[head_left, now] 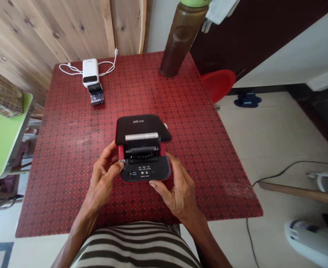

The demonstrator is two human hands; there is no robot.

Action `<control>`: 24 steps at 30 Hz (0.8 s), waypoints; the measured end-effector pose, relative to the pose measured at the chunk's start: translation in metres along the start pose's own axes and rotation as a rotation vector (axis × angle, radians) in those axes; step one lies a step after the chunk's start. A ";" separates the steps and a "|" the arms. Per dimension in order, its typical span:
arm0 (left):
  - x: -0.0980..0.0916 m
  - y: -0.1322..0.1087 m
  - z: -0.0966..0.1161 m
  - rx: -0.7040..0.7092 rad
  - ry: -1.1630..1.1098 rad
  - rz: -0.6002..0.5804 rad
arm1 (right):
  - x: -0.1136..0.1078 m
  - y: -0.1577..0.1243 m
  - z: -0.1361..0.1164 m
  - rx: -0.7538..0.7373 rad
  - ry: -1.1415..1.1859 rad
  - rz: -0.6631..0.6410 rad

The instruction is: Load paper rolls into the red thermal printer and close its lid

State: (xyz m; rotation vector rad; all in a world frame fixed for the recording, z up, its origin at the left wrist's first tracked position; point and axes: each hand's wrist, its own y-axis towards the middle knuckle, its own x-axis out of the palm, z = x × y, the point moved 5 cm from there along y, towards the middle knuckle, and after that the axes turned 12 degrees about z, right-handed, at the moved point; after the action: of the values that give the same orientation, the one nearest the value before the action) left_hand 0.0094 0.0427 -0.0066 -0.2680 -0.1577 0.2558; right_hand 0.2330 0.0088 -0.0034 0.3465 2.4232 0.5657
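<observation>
Between my two hands is a black and red receipt printer (145,169) with its lid (137,126) raised. A dark roller and a pale strip show inside the opening; whether a paper roll sits in there I cannot tell. My left hand (104,176) grips the printer's left side, its thumb on a small grey tab at the corner. Around the right side curls my right hand (177,186), the thumb along the front edge and the fingers partly hidden. The front panel carries small buttons and white print.
A white power bank (90,70) with a white cable and a black strap lies at the table's back left. A tall brown bottle (177,41) with a green lid stands at the back. Beyond the right edge is a red stool (219,83).
</observation>
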 end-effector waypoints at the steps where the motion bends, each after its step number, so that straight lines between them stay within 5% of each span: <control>1: 0.000 0.000 -0.001 -0.001 -0.001 -0.003 | 0.000 0.000 0.000 -0.006 -0.001 0.002; 8: -0.003 0.001 -0.004 0.028 0.010 -0.022 | -0.016 0.010 -0.005 -0.057 -0.064 -0.027; 14: -0.004 0.001 -0.009 0.056 -0.018 -0.080 | -0.027 0.066 -0.031 -0.278 -0.135 0.050; 20: -0.005 0.002 -0.009 0.089 -0.010 -0.087 | 0.046 0.110 -0.045 -0.396 -0.345 -0.526; 24: -0.005 0.002 -0.008 0.086 0.002 -0.090 | 0.073 0.116 -0.048 -0.359 -0.510 -0.725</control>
State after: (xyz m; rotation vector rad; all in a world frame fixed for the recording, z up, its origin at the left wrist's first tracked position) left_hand 0.0055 0.0414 -0.0154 -0.1750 -0.1560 0.1721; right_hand 0.1593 0.1225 0.0487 -0.4743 1.7338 0.4835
